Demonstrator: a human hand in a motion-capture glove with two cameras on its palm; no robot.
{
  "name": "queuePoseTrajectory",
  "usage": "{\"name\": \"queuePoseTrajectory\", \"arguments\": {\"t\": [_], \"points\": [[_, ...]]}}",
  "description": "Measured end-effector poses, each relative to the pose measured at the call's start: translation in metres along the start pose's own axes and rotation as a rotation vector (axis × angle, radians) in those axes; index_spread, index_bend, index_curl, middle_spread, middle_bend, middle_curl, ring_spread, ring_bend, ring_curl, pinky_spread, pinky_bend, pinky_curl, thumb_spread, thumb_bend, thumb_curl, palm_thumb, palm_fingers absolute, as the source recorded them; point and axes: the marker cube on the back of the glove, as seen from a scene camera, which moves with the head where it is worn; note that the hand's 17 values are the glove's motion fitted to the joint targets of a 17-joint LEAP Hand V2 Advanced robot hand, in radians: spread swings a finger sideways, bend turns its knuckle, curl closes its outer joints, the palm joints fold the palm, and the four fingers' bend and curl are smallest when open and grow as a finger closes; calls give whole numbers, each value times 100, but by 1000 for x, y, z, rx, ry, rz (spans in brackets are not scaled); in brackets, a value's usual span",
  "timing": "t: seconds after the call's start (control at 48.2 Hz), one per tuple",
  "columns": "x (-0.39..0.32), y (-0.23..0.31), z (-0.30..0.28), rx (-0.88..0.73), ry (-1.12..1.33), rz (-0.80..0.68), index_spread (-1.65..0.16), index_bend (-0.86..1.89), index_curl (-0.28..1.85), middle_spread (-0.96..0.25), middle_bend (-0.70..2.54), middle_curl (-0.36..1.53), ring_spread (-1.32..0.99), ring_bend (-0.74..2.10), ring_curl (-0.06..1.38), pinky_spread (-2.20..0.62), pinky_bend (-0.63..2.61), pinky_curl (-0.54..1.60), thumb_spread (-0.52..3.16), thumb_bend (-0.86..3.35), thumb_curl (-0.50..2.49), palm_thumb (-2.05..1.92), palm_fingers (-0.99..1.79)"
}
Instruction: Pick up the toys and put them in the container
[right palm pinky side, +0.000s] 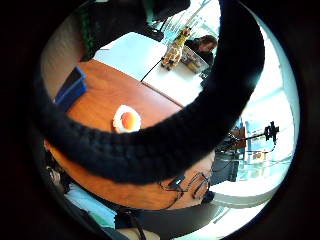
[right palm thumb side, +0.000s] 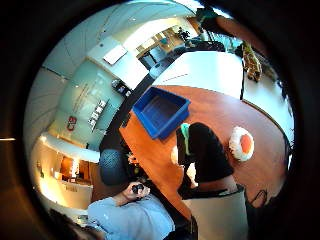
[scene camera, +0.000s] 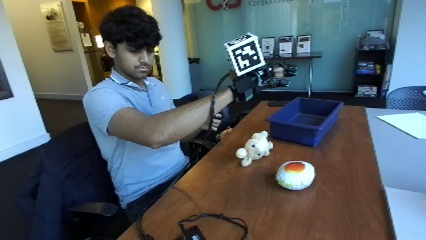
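Plush toys (scene camera: 255, 148) well below grip (scene camera: 261, 79)

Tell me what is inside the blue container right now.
Nothing shows inside the blue container: the thumb side palm view shows its floor bare. In the outside view its near wall hides part of the floor. The plush toy and the white and orange toy lie on the table.

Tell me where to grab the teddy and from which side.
Grip the teddy round its body, coming down from above. It lies on the table with bare wood all round, its head toward the blue bin, and the ball sits apart, so probably nothing blocks a top approach. The right hand is raised above the table.
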Motion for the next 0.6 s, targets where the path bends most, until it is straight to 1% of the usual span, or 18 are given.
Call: {"name": "queuePoseTrajectory", "arguments": {"t": [0.104, 0.228, 0.332, 0.477, 0.54, 0.602], "points": [[3, 2, 1, -15, -40, 10, -21, 25, 10, -2, 12, 3, -1, 15, 1, 4, 64, 17, 78, 7, 4, 7, 3], [5, 1, 5, -15, -20, 33, -27, 27, 15, -3, 15, 7, -2, 18, 3, 5, 71, 22, 110, 8, 8, 6, -1], [8, 2, 6, -19, -30, 39, -30, 28, 18, -3, 16, 9, -2, 18, 5, 5, 73, 24, 126, 7, 11, 5, -3], [11, 1, 12, -25, -35, 51, -32, 27, 22, -3, 16, 12, -2, 20, 8, 6, 74, 26, 139, 7, 15, 4, -4], [15, 1, 22, -48, -24, 53, -32, 27, 23, -3, 16, 14, -2, 20, 9, 6, 74, 26, 142, 6, 16, 3, -4], [18, 0, 40, -103, 1, 88, -32, 27, 24, -3, 15, 14, -2, 20, 10, 6, 74, 27, 146, 7, 18, 4, -4]]}}
